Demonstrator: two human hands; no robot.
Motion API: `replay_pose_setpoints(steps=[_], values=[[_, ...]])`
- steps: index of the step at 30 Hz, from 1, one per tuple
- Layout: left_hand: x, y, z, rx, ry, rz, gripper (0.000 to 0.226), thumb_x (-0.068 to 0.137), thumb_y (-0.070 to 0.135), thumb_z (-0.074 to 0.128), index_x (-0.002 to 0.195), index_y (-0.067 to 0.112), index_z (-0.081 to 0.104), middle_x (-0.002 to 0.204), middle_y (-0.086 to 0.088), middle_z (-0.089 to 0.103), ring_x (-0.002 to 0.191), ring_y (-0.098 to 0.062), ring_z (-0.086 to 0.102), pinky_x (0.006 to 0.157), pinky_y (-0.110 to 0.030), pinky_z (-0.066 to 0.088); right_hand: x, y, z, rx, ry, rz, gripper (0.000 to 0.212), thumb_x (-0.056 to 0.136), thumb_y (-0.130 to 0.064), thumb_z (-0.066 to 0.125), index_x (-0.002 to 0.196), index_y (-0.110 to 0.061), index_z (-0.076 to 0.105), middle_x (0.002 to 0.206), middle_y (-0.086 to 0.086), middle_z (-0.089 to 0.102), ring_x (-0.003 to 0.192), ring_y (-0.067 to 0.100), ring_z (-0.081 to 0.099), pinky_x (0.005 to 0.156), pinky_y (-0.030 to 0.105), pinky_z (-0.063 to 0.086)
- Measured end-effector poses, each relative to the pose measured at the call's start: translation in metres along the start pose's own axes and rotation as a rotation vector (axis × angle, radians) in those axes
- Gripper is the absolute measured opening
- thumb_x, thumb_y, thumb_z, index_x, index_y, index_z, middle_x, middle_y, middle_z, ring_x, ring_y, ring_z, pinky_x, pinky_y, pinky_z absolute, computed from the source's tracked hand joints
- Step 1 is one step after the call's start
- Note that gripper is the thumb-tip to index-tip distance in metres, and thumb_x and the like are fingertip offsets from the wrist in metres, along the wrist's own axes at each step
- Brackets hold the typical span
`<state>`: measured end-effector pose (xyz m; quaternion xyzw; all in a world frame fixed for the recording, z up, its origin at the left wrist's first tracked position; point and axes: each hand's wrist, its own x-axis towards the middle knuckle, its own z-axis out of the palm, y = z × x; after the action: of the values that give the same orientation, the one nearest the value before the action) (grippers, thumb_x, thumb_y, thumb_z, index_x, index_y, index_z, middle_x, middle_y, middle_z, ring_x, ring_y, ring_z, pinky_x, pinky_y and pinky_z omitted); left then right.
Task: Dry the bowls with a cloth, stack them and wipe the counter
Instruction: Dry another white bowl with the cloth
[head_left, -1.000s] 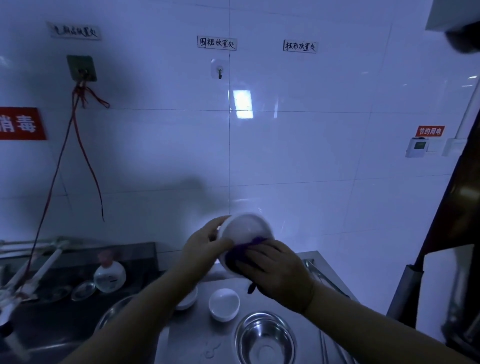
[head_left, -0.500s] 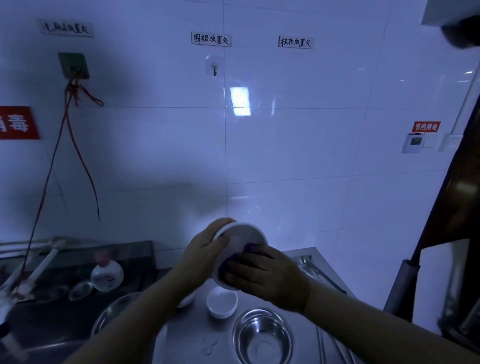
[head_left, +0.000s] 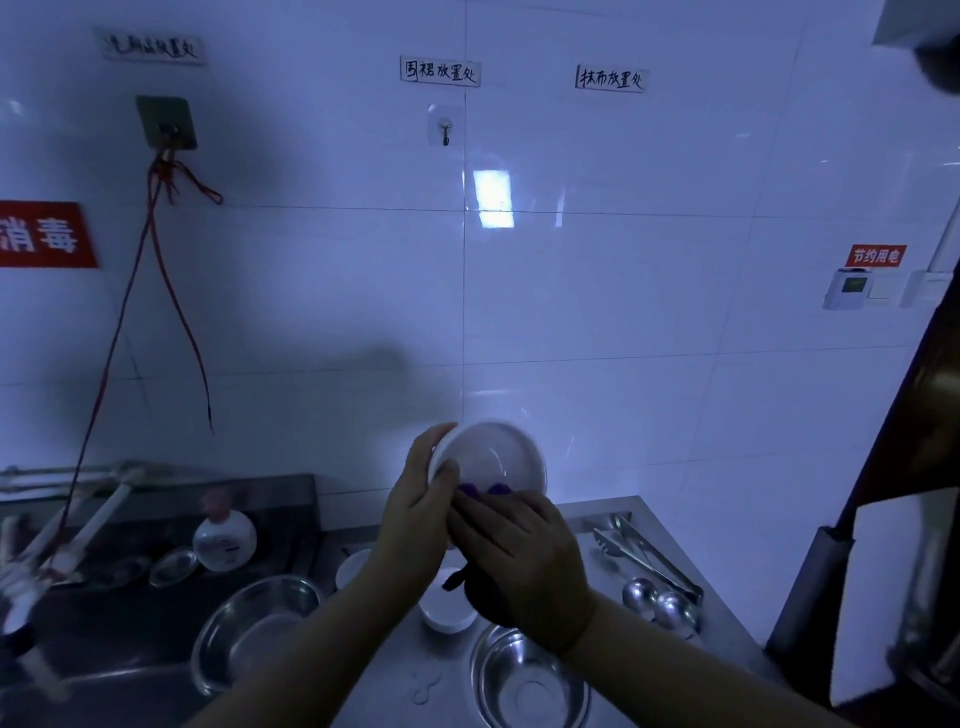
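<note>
Bowl (head_left: 491, 457) up in my left hand (head_left: 415, 525), fingers curled on its rim. Right hand (head_left: 519, 551) grips cloth (head_left: 485, 489) against it.

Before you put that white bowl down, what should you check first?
1. Left hand grips the white bowl: ok.
2. Right hand presses the purple cloth on the bowl: ok.
3. Bowl fully dry: cannot tell.
4. Another white bowl on the counter to stack onto: ok.
5. Counter dry: not ok, water drops near the front.
</note>
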<state>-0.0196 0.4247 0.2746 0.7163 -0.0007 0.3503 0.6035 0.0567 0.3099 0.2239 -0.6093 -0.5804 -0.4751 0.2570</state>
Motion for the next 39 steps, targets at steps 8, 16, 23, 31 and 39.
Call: replay_pose_setpoints(steps=[8, 16, 23, 31, 39], values=[[0.020, 0.009, -0.019, 0.266, -0.373, -0.187, 0.035, 0.067, 0.026, 0.049, 0.097, 0.037, 0.062, 0.097, 0.008, 0.066, 0.091, -0.013, 0.059, 0.074, -0.029, 0.049, -0.002, 0.051, -0.024, -0.043, -0.191, -0.521, 0.020, 0.089, -0.014, 0.069, 0.108, -0.019, 0.073, 0.115, 0.002, 0.069, 0.103, 0.020, 0.065, 0.091, 0.038, 0.050], [-0.009, -0.013, 0.010, -0.130, 0.148, -0.168, 0.029, 0.091, 0.014, 0.052, 0.114, 0.031, 0.054, 0.096, 0.010, 0.066, 0.086, -0.009, 0.065, 0.064, -0.020, 0.053, 0.015, 0.000, -0.004, -0.078, 0.021, 0.047, 0.022, 0.086, -0.020, 0.068, 0.108, -0.015, 0.071, 0.114, 0.002, 0.069, 0.091, 0.020, 0.066, 0.077, 0.033, 0.048], [0.001, -0.011, -0.011, 0.114, 0.002, -0.077, 0.025, 0.083, 0.034, 0.043, 0.102, 0.033, 0.059, 0.095, 0.011, 0.065, 0.091, -0.011, 0.061, 0.075, -0.027, 0.050, 0.001, 0.012, -0.008, -0.045, -0.081, -0.170, 0.023, 0.087, -0.022, 0.070, 0.110, -0.018, 0.071, 0.112, 0.001, 0.070, 0.092, 0.018, 0.066, 0.080, 0.033, 0.051], [0.023, 0.010, -0.026, 0.251, -0.190, -0.218, 0.031, 0.062, 0.038, 0.057, 0.092, 0.039, 0.063, 0.093, 0.008, 0.068, 0.088, -0.015, 0.062, 0.072, -0.030, 0.051, 0.003, 0.030, -0.014, -0.121, -0.111, -0.319, 0.023, 0.089, -0.017, 0.068, 0.112, -0.020, 0.070, 0.111, 0.001, 0.071, 0.092, 0.020, 0.067, 0.081, 0.036, 0.053], [0.000, -0.010, -0.005, 0.044, 0.026, -0.117, 0.032, 0.085, 0.032, 0.045, 0.116, 0.030, 0.051, 0.101, 0.013, 0.062, 0.094, -0.007, 0.061, 0.078, -0.027, 0.050, 0.010, -0.001, 0.000, -0.017, -0.013, 0.042, 0.030, 0.091, -0.035, 0.065, 0.111, -0.015, 0.070, 0.115, 0.002, 0.069, 0.095, 0.017, 0.066, 0.080, 0.034, 0.052]])
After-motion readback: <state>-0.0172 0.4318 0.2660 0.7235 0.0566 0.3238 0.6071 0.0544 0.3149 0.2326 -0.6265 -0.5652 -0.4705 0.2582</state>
